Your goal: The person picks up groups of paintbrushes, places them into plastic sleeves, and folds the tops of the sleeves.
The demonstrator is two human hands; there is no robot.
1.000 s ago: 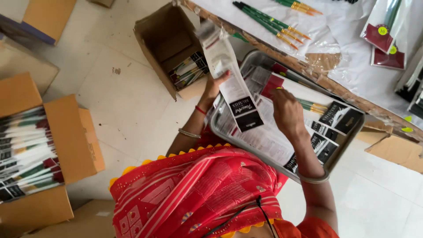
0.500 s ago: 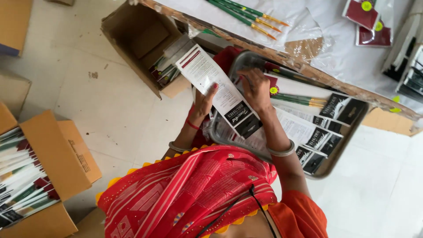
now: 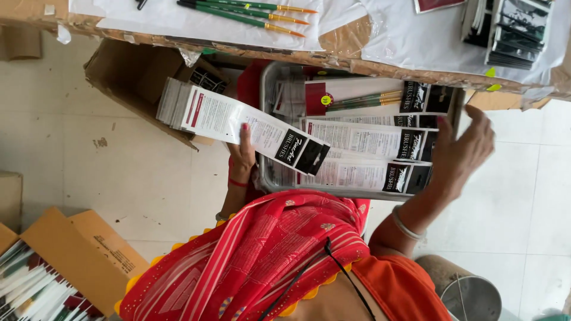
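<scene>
My left hand (image 3: 242, 153) grips a stack of long white brush packets with black ends (image 3: 238, 122), held flat over the left rim of a grey metal tray (image 3: 266, 178). The far end of the stack reaches the open cardboard box (image 3: 122, 74). Several more brush packets (image 3: 357, 141) lie in the tray. My right hand (image 3: 467, 148) hovers at the tray's right edge, fingers spread, holding nothing. A red patterned cloth (image 3: 267, 255) covers the head and shoulders below the tray.
A paper-covered table edge (image 3: 369, 35) runs along the top, with loose green paintbrushes (image 3: 250, 12) and dark packets (image 3: 511, 30) on it. Another cardboard box of packets (image 3: 41, 285) stands at the lower left. A metal can (image 3: 470, 297) sits at the lower right on the tiled floor.
My right hand has let go of the packet stack and moved to the tray's right edge, fingers apart. My left hand has swung the stack flatter, toward the open box.
</scene>
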